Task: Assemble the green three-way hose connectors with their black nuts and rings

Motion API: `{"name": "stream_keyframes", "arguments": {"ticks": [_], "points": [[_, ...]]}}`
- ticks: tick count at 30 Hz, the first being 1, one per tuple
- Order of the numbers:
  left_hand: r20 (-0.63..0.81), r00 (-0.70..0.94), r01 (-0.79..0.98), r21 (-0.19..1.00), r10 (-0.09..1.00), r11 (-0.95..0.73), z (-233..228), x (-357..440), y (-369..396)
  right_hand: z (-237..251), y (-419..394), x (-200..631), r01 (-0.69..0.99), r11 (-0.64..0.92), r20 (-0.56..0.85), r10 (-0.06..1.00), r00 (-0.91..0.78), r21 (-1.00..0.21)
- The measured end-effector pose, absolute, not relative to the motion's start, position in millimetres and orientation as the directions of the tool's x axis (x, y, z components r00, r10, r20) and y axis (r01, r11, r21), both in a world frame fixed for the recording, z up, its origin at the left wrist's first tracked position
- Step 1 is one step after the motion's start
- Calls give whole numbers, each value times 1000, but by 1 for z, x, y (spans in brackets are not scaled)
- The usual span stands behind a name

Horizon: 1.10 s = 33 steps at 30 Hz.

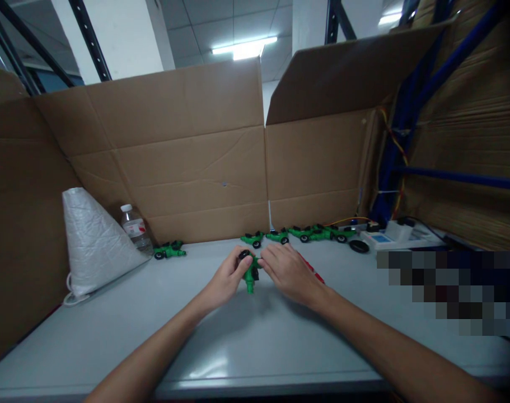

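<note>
A green toy (250,279) is held at the centre of the frame, gripped between thumb and fingers of the left hand (228,272); its right side is met by the curled fingertips of the right hand (286,272), though whether anything is pinched there cannot be told; work on this piece is judged to be under way; a row of similar toys (319,234) is laid right of centre, and a lone toy (169,251) at centre left, but whether these are finished cannot be told; at left, the silvery bag's (97,249) contents are hidden; the capped bottle's (134,228) fill is unclear
</note>
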<state>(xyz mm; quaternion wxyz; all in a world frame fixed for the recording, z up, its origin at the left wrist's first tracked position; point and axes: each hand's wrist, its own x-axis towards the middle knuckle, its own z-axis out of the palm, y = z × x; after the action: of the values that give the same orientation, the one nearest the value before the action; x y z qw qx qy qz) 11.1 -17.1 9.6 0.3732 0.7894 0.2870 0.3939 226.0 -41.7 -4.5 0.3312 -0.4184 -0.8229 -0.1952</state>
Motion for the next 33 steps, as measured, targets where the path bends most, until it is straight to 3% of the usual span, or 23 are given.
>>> {"name": "stream_keyframes", "arguments": {"ticks": [3,6,8,10,13,17,20,22,25,29,33], "points": [[336,552,172,850,763,-499,2,10,-12,-5,-40,228,799,582,662,540,-520,153],[328,563,223,824,759,-521,1,9,-13,-9,-40,230,784,612,629,571,-528,103],[339,560,260,794,756,-549,2,9,-16,-14,-39,230,785,619,612,636,-471,-40],[360,550,320,743,754,-588,3,10,-20,-20,-36,227,761,590,580,731,-360,-270],[397,539,414,644,743,-644,5,10,-27,-28,-30,220,580,524,507,836,-210,-624],[447,587,477,484,675,-734,8,8,-31,-29,-25,213,255,472,451,881,-140,-844],[534,631,487,293,563,-823,11,6,-29,-23,-27,212,-46,218,222,963,-155,-975],[570,654,504,161,497,-848,11,5,-27,-18,-31,212,-253,-5,59,968,-245,-967],[578,688,516,36,439,-856,9,3,-24,-12,-36,213,-450,-141,19,942,-334,-882],[610,694,500,-25,383,-866,2,1,-20,-9,-41,211,-513,-73,90,954,-286,-855],[644,692,475,-64,327,-878,-2,0,-17,-7,-42,212,-408,73,196,943,-270,-910]]}}
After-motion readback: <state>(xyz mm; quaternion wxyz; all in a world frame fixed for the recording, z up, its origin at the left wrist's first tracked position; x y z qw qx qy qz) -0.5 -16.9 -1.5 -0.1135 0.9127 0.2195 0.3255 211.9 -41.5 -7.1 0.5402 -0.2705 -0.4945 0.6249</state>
